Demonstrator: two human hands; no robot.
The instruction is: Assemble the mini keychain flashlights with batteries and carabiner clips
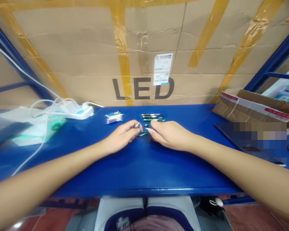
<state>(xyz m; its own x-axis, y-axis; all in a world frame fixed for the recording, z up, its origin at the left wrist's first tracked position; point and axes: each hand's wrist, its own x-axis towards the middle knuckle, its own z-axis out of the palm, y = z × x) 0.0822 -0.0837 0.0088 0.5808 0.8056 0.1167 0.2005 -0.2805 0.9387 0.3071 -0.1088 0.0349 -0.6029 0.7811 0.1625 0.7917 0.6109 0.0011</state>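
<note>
Near the middle of the blue table, my left hand is closed in a pinch on a small silver metal piece, mostly covered by the fingers. A green carabiner clip shows at its fingertips; whether it is attached to that piece I cannot tell. Facing it, my right hand has thumb and fingers pressed together around a small shiny item, largely hidden. Just beyond the left hand lies a row of several coloured metal tubes. A second row of dark and green metal tubes lies behind the right hand.
A large taped cardboard box stands along the back of the blue table. To the left are a white power strip with cables and a green-white packet. An open cardboard carton and a dark flat object occupy the right.
</note>
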